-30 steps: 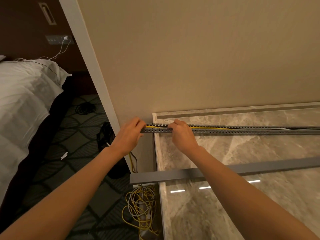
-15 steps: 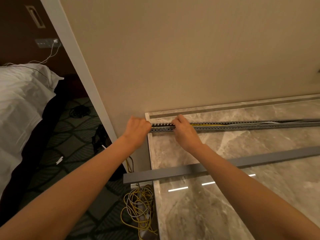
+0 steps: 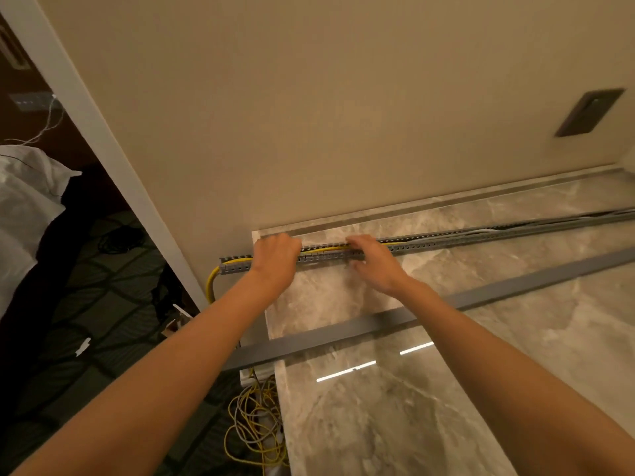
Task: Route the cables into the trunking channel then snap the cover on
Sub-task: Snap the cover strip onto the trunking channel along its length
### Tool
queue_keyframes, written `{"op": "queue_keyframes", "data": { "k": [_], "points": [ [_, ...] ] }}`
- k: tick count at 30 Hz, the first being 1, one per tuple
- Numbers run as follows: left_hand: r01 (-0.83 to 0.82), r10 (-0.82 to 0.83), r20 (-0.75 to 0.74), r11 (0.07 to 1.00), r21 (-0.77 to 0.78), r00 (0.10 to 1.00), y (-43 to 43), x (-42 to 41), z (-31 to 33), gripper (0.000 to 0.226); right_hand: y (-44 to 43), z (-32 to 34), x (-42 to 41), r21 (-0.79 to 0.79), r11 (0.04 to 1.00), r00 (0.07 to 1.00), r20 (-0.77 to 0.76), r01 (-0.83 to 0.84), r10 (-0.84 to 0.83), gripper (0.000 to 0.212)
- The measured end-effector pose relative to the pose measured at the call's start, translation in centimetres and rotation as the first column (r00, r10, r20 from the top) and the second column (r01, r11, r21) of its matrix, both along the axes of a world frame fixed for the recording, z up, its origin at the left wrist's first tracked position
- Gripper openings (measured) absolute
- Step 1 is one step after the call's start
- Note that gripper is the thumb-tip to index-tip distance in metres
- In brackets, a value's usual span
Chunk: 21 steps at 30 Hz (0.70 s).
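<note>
A glossy grey-veined marble counter [image 3: 446,389] runs along a beige wall [image 3: 326,115] carrying one dark rectangular wall plate [image 3: 589,112]. One long grey slotted plastic trunking channel [image 3: 446,242] lies on the counter near the wall, its left end overhanging the edge. One flat grey trunking cover [image 3: 343,334] lies apart, nearer the camera. A yellow cable [image 3: 326,249] sits in the channel and drops off its left end; a tangle of yellow and grey loose cables [image 3: 256,431] lies on the floor below. The left hand [image 3: 275,257], curled knuckles-up, presses on the channel. The right hand [image 3: 374,261] rests beside it, fingers bent over the slots; what they pinch cannot be told.
</note>
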State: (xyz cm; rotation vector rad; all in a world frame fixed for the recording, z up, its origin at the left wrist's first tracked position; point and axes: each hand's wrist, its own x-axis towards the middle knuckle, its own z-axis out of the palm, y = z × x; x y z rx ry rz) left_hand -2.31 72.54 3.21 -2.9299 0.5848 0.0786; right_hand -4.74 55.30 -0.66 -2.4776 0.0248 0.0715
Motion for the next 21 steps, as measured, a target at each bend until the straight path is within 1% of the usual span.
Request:
{"op": "queue_keyframes", "data": {
  "k": [2, 3, 5, 7, 10, 13, 16, 21],
  "points": [
    [0.043, -0.044, -0.02, 0.996, -0.079, 0.999, -2.4, -0.5, 0.6, 0.02, -3.2, -0.3, -1.8, 0.093, 0.978, 0.98, 0.047, 0.187, -0.192, 0.044],
    [0.065, -0.07, -0.04, 0.991, -0.118, 0.997, -3.7, -0.8, 0.8, 0.018, -5.0, -0.5, -2.8, 0.101, 0.959, 0.96, 0.062, 0.267, -0.274, 0.042],
    [0.115, -0.131, -0.076, 0.977, -0.177, 0.989, -6.5, -1.5, 0.7, 0.022, -8.3, -0.8, -4.8, 0.055, 0.925, 0.922, 0.077, 0.375, -0.379, 0.038],
    [0.158, -0.189, -0.124, 0.961, -0.228, 0.974, -9.8, -2.8, 0.3, 0.028, -11.7, -1.1, -6.9, -0.006, 0.901, 0.899, 0.065, 0.434, -0.433, 0.037],
    [0.206, -0.282, -0.235, 0.931, -0.301, 0.93, -14.9, -5.4, -1.1, 0.038, -15.8, -1.6, -9.3, -0.049, 0.887, 0.888, 0.024, 0.459, -0.459, 0.032],
    [0.252, -0.346, -0.293, 0.915, -0.314, 0.891, -20.2, -8.0, -2.6, 0.044, -19.7, -2.5, -11.0, -0.057, 0.887, 0.889, 0.034, 0.458, -0.456, 0.032],
    [0.237, -0.327, -0.281, 0.921, -0.31, 0.902, -25.0, -9.5, -3.7, 0.044, -23.7, -3.1, -12.2, -0.039, 0.892, 0.893, 0.037, 0.45, -0.448, 0.039],
    [0.185, -0.249, -0.2, 0.938, -0.294, 0.948, -33.7, -11.2, -5.3, 0.04, -30.0, -2.5, -14.2, -0.026, 0.948, 0.948, 0.001, 0.318, -0.318, 0.041]
  ]
}}
